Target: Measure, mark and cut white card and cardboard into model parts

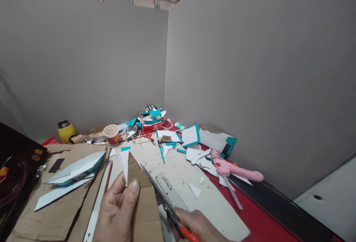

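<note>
Brown cardboard piece (143, 201), stiff yet light, pinched near its edge by left hand (118, 212); right hand (198, 227) grips scissors (164, 197) beside it.

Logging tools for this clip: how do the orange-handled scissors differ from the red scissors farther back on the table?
The orange-handled scissors are gripped in the right hand, blades open against the cardboard piece that the left hand holds; the red scissors lie loose among paper scraps. The orange-handled pair looks large and close to the camera; the red pair looks small and far, its blades hard to make out. Both sit over the same cluttered table.
</note>
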A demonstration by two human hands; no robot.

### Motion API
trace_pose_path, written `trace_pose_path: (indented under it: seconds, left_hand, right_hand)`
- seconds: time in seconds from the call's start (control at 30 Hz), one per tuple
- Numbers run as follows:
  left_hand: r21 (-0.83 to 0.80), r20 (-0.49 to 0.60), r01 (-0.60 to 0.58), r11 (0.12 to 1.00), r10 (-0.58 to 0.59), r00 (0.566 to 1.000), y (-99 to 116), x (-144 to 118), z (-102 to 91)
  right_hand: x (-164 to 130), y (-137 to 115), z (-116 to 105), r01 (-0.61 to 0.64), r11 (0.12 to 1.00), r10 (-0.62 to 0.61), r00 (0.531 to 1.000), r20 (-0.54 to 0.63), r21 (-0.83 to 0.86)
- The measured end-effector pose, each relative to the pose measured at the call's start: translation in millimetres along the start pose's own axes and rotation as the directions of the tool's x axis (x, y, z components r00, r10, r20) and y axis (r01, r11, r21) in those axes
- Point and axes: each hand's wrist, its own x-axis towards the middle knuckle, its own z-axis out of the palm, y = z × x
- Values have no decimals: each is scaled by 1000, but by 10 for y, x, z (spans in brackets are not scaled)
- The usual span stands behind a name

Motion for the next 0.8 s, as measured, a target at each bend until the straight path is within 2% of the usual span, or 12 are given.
trace_pose_path:
  seconds: [0.2,0.5,0.63,0.8]
  left_hand:
    - [-4,2,-7,1000,7,1000,13,12,-10]
    - [29,-13,-2,1000,2,1000,-4,33,-31]
    - [42,-15,4,999,-3,1000,-4,29,-36]
    - [55,-43,24,998,-22,999,-24,23,-47]
  right_hand:
    - [33,24,-39,6,1000,-4,996,90,-20]
    - [33,131,-50,-20,992,34,993,110,-126]
    - [31,148,-41,-33,989,45,996,81,-145]
    - [-14,27,-24,-13,995,16,1000,27,-102]
